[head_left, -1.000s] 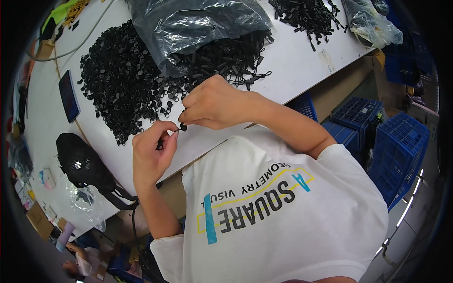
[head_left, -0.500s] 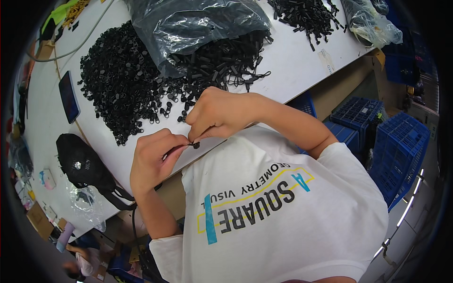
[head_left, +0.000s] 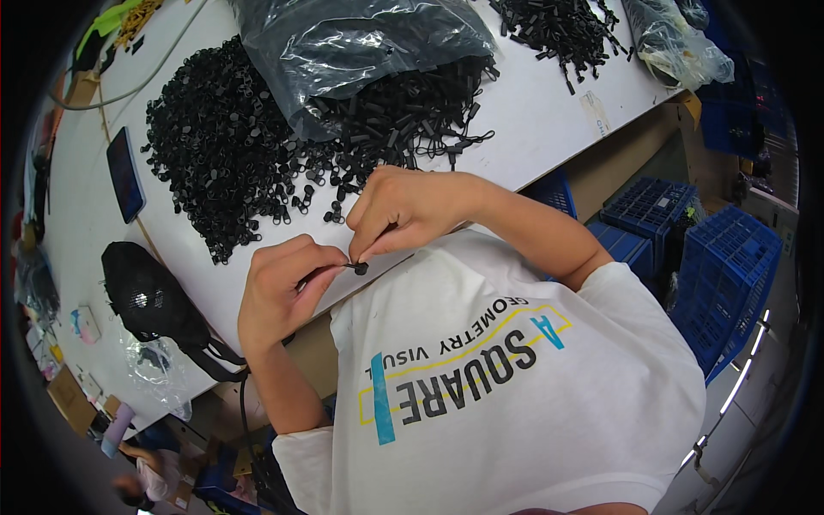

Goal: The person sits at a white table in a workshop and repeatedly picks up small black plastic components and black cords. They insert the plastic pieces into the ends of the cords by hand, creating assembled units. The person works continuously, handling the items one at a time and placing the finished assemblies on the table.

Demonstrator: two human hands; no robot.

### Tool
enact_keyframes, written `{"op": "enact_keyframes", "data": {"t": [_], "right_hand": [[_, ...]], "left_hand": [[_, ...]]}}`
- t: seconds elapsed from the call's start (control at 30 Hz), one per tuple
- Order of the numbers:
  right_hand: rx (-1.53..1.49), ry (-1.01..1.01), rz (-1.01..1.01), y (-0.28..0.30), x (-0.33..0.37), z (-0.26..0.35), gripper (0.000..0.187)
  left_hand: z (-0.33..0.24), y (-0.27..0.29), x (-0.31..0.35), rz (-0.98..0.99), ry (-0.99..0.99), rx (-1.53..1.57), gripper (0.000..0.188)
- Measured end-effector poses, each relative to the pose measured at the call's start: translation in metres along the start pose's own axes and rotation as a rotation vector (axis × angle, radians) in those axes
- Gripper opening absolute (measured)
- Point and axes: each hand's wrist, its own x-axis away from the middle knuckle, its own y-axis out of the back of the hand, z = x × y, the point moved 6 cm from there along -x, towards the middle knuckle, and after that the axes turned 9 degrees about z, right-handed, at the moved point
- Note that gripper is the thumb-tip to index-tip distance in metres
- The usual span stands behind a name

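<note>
Just over the table's near edge, my two hands meet fingertip to fingertip. My left hand (head_left: 287,283) pinches the thin end of a small black zipper slider (head_left: 361,269), which sticks out to the right of its fingertips. Thumb and forefinger of my right hand (head_left: 412,210) are closed right above it, and what they grip is mostly hidden. Ahead and to the left spreads a big pile of black zipper sliders (head_left: 219,146). Black cord zipper pulls (head_left: 412,120) with thin loops lie beyond my right hand, partly under a clear plastic bag (head_left: 369,43).
A phone (head_left: 125,176) and a black mesh-sided bag (head_left: 154,296) lie on the left of the white table (head_left: 524,129). Another heap of black pulls (head_left: 562,34) and a crumpled plastic bag (head_left: 674,43) are at the far right. Blue crates (head_left: 721,283) stand below on the right.
Both hands have shifted very slightly right, along with the zipper slider. The right fingertips have moved a little along it, and slightly more of its thin end shows.
</note>
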Motion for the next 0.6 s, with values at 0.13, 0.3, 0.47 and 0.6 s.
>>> {"op": "enact_keyframes", "data": {"t": [0.13, 0.3, 0.47, 0.6], "right_hand": [[-0.080, 0.002, 0.014, -0.007, -0.001, -0.005, 0.012], [0.061, -0.076, 0.107, -0.013, 0.001, -0.006, 0.024], [0.019, -0.205, -0.018, -0.009, -0.005, 0.001, 0.023], [0.237, -0.238, -0.136, 0.004, -0.005, 0.013, 0.020]], "left_hand": [[-0.003, -0.005, 0.002, -0.018, -0.025, -0.008, 0.017], [-0.026, -0.004, 0.004, -0.074, -0.078, -0.355, 0.016], [-0.035, 0.000, 0.013, -0.292, -0.019, -0.405, 0.009], [0.009, -0.009, 0.016, -0.466, 0.094, 0.117, 0.009]]}}
